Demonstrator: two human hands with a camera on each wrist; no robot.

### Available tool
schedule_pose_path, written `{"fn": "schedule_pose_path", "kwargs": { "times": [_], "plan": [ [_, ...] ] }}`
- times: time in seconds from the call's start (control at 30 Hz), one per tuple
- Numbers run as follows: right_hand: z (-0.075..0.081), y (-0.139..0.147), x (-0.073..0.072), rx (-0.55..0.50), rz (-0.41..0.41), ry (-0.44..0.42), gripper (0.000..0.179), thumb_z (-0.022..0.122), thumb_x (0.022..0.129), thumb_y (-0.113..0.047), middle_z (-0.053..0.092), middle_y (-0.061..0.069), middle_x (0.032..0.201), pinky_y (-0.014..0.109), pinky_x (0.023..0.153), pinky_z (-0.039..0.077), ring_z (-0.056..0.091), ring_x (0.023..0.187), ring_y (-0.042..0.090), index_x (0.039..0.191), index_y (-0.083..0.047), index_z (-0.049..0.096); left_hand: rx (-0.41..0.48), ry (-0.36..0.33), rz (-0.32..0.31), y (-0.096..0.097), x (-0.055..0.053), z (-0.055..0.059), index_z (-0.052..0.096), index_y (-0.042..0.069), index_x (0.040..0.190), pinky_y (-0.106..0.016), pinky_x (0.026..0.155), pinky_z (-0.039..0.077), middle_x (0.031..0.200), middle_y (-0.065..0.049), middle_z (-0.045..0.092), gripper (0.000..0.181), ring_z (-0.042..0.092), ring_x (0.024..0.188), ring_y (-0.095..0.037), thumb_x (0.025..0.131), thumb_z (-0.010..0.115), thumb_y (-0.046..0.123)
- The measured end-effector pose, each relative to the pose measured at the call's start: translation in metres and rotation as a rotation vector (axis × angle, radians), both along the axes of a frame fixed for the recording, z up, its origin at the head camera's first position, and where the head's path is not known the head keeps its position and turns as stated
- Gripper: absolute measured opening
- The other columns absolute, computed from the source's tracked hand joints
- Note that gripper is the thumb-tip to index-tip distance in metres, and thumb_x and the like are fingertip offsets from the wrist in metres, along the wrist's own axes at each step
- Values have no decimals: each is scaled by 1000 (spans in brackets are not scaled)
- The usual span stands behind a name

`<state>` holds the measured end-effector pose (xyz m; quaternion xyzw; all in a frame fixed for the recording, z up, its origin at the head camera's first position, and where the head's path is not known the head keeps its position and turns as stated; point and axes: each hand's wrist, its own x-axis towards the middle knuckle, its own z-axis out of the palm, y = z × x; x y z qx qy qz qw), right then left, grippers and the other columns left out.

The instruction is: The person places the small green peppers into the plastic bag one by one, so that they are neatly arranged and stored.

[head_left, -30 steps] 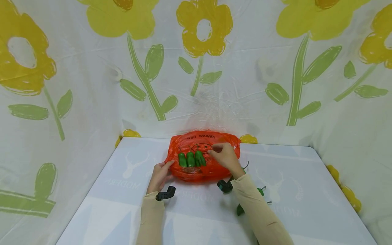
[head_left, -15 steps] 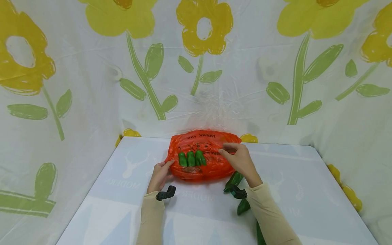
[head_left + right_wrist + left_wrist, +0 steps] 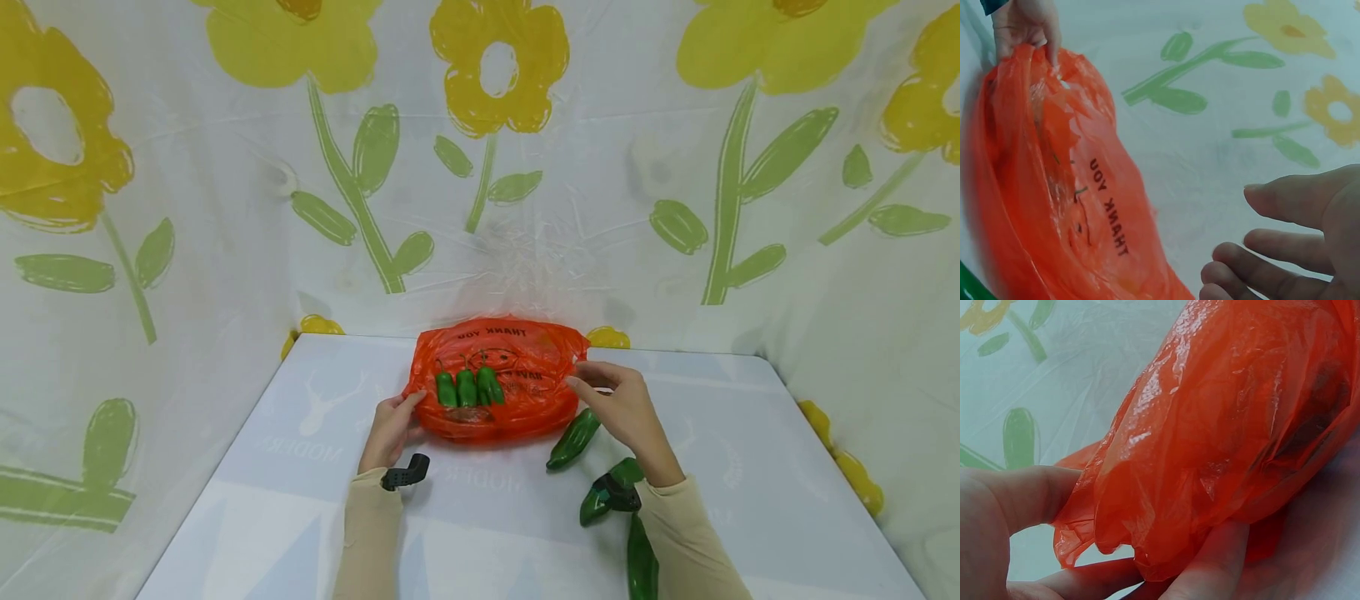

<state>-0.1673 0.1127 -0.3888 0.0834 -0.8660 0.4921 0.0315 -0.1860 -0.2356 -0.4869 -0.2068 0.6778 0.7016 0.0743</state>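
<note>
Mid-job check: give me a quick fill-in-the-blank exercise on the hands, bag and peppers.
1. Only the person's ____ hand grips the red bag.
2. The right hand is holding ____.
3. The peppers seen against the bag are coloured ____.
4. The loose peppers lie nearer the ____ sleeve.

Missing words: left; nothing; green; right.

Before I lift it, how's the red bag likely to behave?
The bag will likely sag and crease, since its plastic looks thin and wrinkled. The three peppers there could slide if it tilts, as their skins look glossy.
</note>
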Motion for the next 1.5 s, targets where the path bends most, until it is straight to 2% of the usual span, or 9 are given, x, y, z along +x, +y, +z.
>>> {"fn": "schedule_pose_path", "kwargs": {
  "times": [0.17, 0.27, 0.43, 0.53, 0.77, 1.0, 1.13, 1.3, 1.5],
  "plan": [
    [7, 13, 11, 16, -34, -9, 41, 68, 100, -30, 74, 17, 123, 34, 94, 59, 70, 114, 31, 131, -2, 69, 5, 0, -13, -1, -1, 1, 56, -5, 139, -20, 71, 57, 134, -16, 62, 53, 60, 100, -18, 104, 59, 34],
    [8, 20, 18, 32, -56, -11, 42, 68, 101, -30, 74, 17, 123, 26, 91, 59, 71, 112, 26, 132, -2, 68, 9, 7, -16, -1, -1, 1, 54, -6, 140, -20, 73, 58, 136, -17, 62, 55, 61, 103, -18, 104, 59, 35],
    [7, 34, 32, 42, -94, -1, 40, 69, 100, -31, 76, 14, 120, 12, 86, 52, 66, 100, -4, 131, -5, 69, 19, 16, -6, -1, -1, -1, 58, -6, 135, -21, 67, 56, 123, -11, 66, 51, 61, 91, -13, 103, 62, 33],
    [8, 41, 40, 52, -115, 9, 41, 69, 100, -31, 75, 14, 121, 10, 84, 51, 60, 95, -15, 132, -5, 69, 20, 14, -3, -1, -1, -1, 59, -5, 133, -22, 64, 54, 118, -8, 65, 49, 60, 87, -12, 102, 63, 33],
    [7, 57, 57, 72, -167, 18, 41, 69, 100, -31, 75, 15, 120, 8, 81, 50, 59, 94, -18, 130, -3, 69, 16, 6, -5, -1, 0, 0, 57, -6, 137, -21, 67, 54, 126, -12, 64, 52, 60, 92, -14, 102, 62, 34],
    [-3, 72, 71, 96, -245, 17, 40, 71, 99, -32, 77, -1, 107, 8, 76, 50, 59, 90, -18, 129, -5, 70, 6, -2, -8, 0, 0, 0, 55, -6, 140, -20, 69, 56, 131, -16, 63, 56, 60, 96, -16, 103, 61, 36],
    [-11, 79, 80, 107, -263, -6, 41, 71, 99, -32, 78, 3, 106, 9, 75, 51, 59, 89, -18, 129, -4, 70, 6, 0, -8, 0, 0, -1, 53, -7, 141, -20, 72, 58, 137, -19, 61, 57, 61, 100, -18, 104, 60, 35],
    [-21, 89, 90, 136, -295, -78, 45, 71, 99, -35, 78, 8, 109, 11, 74, 51, 57, 88, -20, 131, -5, 69, 7, 11, -7, 0, -1, -2, 54, -7, 140, -21, 71, 58, 135, -19, 62, 54, 62, 99, -16, 104, 59, 33],
    [-31, 97, 100, 158, -313, -227, 59, 68, 98, -47, 76, 13, 119, 14, 75, 52, 52, 87, -23, 137, -4, 64, -7, 10, -7, 0, -1, -2, 57, -6, 136, -21, 66, 53, 123, -12, 64, 52, 58, 91, -15, 103, 60, 35]
  ]
}}
